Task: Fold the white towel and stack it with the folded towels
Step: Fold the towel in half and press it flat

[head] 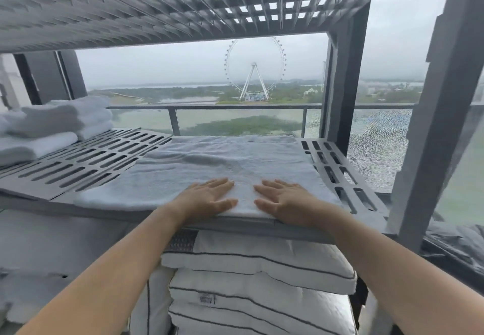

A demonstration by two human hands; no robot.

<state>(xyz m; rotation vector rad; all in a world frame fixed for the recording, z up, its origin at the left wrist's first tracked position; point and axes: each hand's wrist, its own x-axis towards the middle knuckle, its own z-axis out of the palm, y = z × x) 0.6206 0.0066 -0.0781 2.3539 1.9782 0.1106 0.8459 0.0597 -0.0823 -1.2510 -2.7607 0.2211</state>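
Observation:
A white towel (225, 163) lies spread flat on the slotted grey shelf (86, 161), covering its middle and right part. My left hand (207, 198) and my right hand (285, 201) rest palm down on the towel's near edge, side by side, fingers apart and pointing toward each other. Neither hand grips anything. A stack of folded white towels (52, 122) sits at the shelf's far left.
A slatted shelf (157, 7) hangs low overhead. A grey upright post (429, 125) stands at the right. Striped white pillows (256, 277) are piled under the shelf. Behind is a balcony railing (235, 106) and cracked glass (377, 146).

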